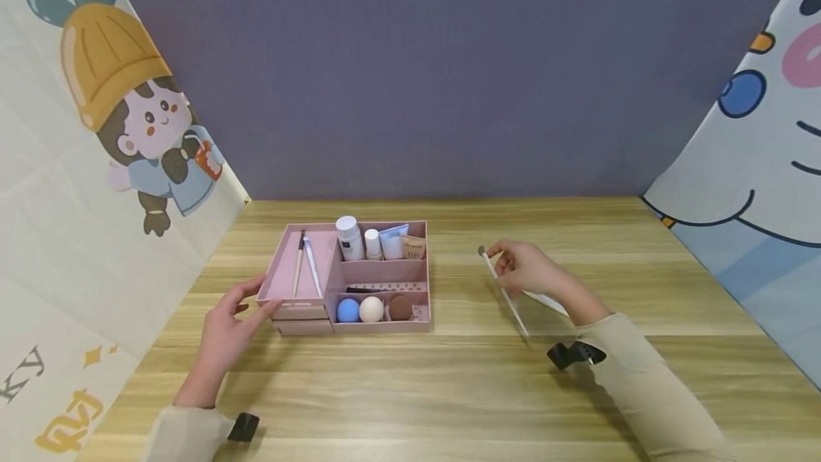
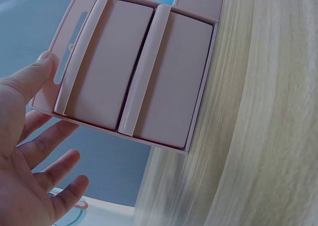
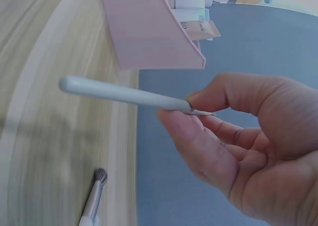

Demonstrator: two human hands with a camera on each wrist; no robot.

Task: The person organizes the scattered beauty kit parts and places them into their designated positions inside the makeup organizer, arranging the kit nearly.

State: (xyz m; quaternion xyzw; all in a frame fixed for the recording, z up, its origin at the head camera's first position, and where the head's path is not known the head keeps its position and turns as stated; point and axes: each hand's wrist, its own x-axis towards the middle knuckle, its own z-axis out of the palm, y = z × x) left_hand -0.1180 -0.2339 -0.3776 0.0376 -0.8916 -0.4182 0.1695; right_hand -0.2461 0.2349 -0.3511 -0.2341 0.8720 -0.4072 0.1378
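My left hand (image 1: 221,330) touches the front left corner of a pink cosmetics organizer (image 1: 378,327). Its thumb lies on the front, by a slot above two stacked drawers (image 2: 109,62), while its other fingers spread apart at the side. Well to the right of the organizer, my right hand (image 1: 532,273) pinches a white-handled makeup brush (image 3: 124,94) between thumb and fingers. The brush slants above the table, with its dark bristles pointing away in the head view. Another pale makeup brush (image 3: 93,203) lies on the table under the right hand, partly hidden in the head view.
Two slim brushes (image 1: 298,266) lie in the organizer's left top tray. Its right compartments hold a white bottle (image 1: 349,241), small tubes (image 1: 393,242) and blue, cream and brown sponges (image 1: 371,309). A dark wall panel (image 1: 442,77) borders the wooden table (image 1: 410,398) behind.
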